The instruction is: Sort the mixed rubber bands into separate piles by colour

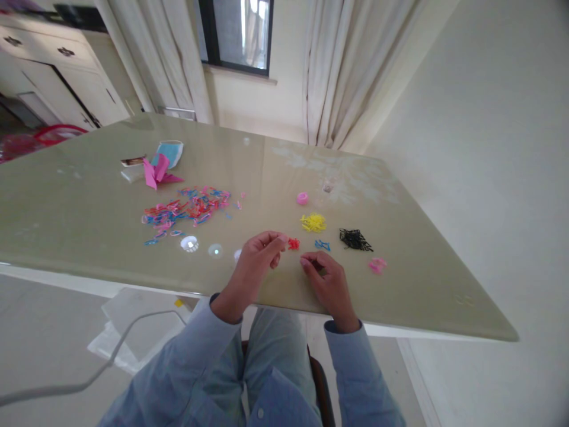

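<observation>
My left hand [262, 255] is closed in a pinch beside a small red pile [294, 244]; what its fingertips hold, if anything, is too small to make out. To the right, my right hand [324, 276] has thumb and forefinger pressed together low over the table, their contents also unclear. Small blue pieces [322, 245] lie just beyond it. A yellow pile [313, 223], a black pile [354, 239] and a pink pile [377, 265] surround that spot. Left of my hands spreads a mixed heap [191, 207] of red, blue and pink pieces.
On the glossy table [267, 172], a pink ring-shaped item [302, 198] sits behind the yellow pile, near a small clear item [328, 186]. Farther left lie a pink folded paper [160, 172] and a blue mask [171, 153]. The table's front edge runs below my wrists.
</observation>
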`<state>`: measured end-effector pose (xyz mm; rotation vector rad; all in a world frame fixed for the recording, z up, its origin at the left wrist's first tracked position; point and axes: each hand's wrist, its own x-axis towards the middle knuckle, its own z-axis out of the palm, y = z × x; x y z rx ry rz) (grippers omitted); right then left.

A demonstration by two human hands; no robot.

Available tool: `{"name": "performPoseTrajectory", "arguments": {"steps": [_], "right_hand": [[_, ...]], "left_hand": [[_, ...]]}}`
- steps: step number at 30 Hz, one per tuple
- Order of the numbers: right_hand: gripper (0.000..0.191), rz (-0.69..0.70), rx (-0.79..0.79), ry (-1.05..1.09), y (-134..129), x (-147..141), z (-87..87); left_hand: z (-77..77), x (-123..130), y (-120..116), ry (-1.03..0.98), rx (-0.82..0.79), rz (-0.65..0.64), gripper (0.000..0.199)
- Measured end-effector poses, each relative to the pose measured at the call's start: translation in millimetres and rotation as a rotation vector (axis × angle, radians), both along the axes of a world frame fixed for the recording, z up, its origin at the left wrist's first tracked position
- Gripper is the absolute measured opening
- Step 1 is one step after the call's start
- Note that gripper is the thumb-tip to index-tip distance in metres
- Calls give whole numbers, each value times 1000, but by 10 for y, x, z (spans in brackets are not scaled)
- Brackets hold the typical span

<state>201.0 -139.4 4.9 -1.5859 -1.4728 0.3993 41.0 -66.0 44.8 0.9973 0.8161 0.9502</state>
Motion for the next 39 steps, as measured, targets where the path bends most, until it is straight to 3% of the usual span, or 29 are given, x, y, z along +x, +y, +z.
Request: {"name": "performPoseTrajectory", "arguments": {"steps": [4, 8, 16, 25, 29, 34, 39], "right_hand": [[18, -3, -7, 7, -3, 0, 10], [17, -6, -17, 5, 4, 14, -11], [14, 7, -12, 8, 4, 17, -28], [14, -7, -16, 12, -1, 20, -12], [15, -17, -26, 16, 1, 34, -30], [19, -37, -40, 8, 7, 50, -34], [24, -53, -83, 0, 21, 89, -31]], "left_hand": [[-203, 110, 193, 436, 460, 67, 18], [-298, 166, 312, 690, 663, 32, 20], [-332, 149, 304, 784, 740, -78, 22], [-398, 16, 263, 763, 766, -15, 18], [-424, -198, 261, 802, 809, 52, 16], [-460, -659, 379, 856, 874, 60, 19], [-463, -1037, 420, 819, 781, 117, 17]]}}
